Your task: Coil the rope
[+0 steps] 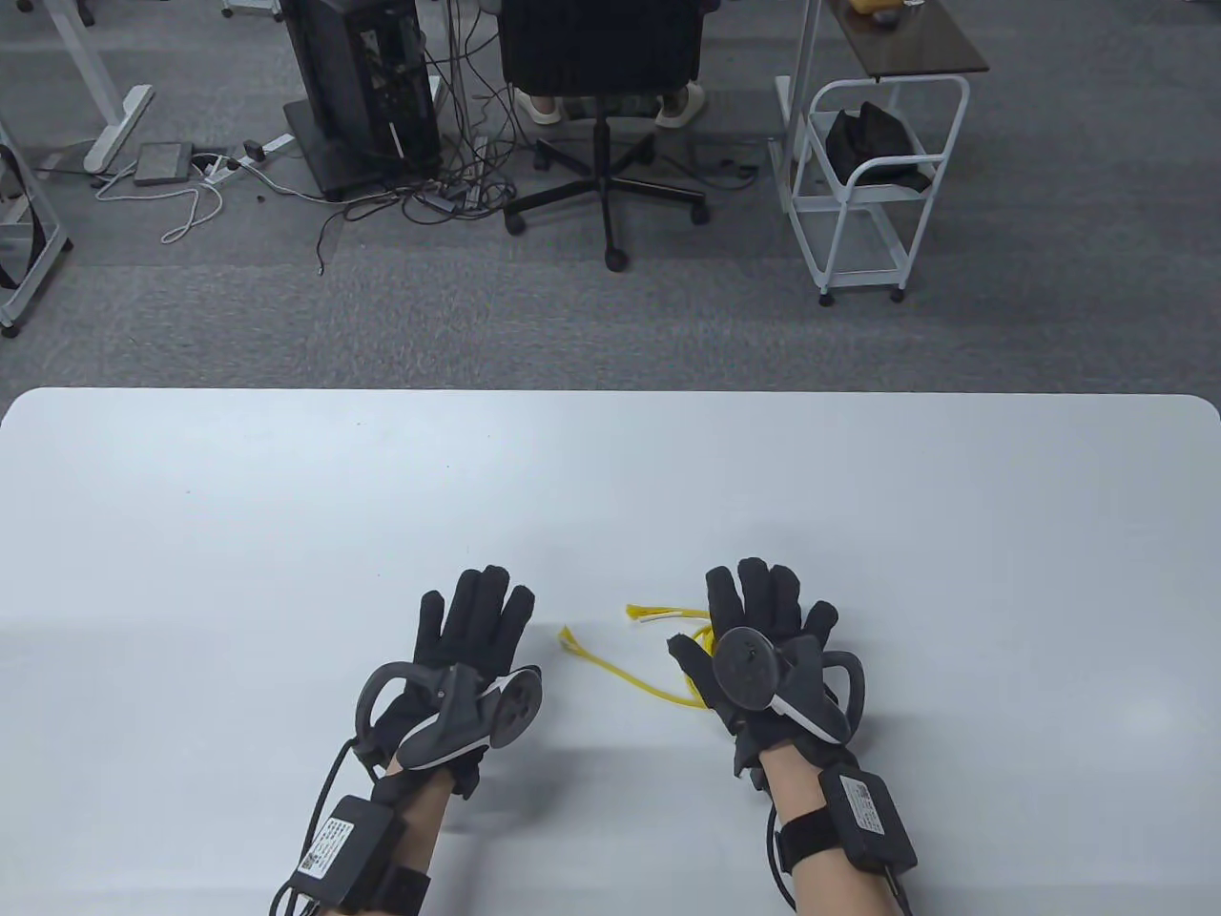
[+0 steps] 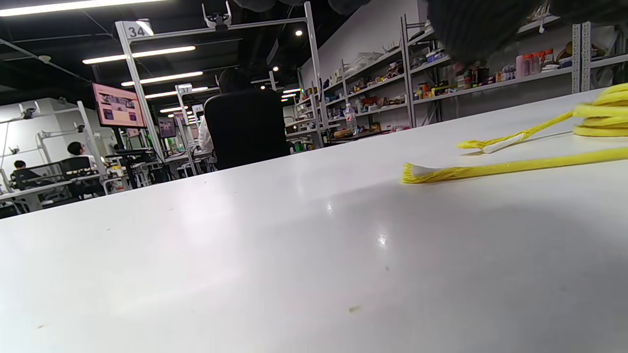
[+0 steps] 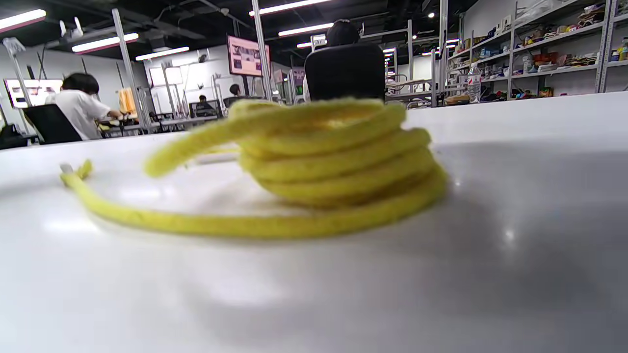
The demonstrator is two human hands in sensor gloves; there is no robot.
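A broad white rounded-corner table fills the lower frame, two black sensor-gloved hands reaching over its near edge. The left hand lies flat with fingers extended, well apart from the rope. The right hand hovers with fingers spread over a thin yellow braided rope, which sits on the table wound in several stacked loops, its two frayed ends trailing left between the hands. Whether the right hand touches the coil cannot be told.
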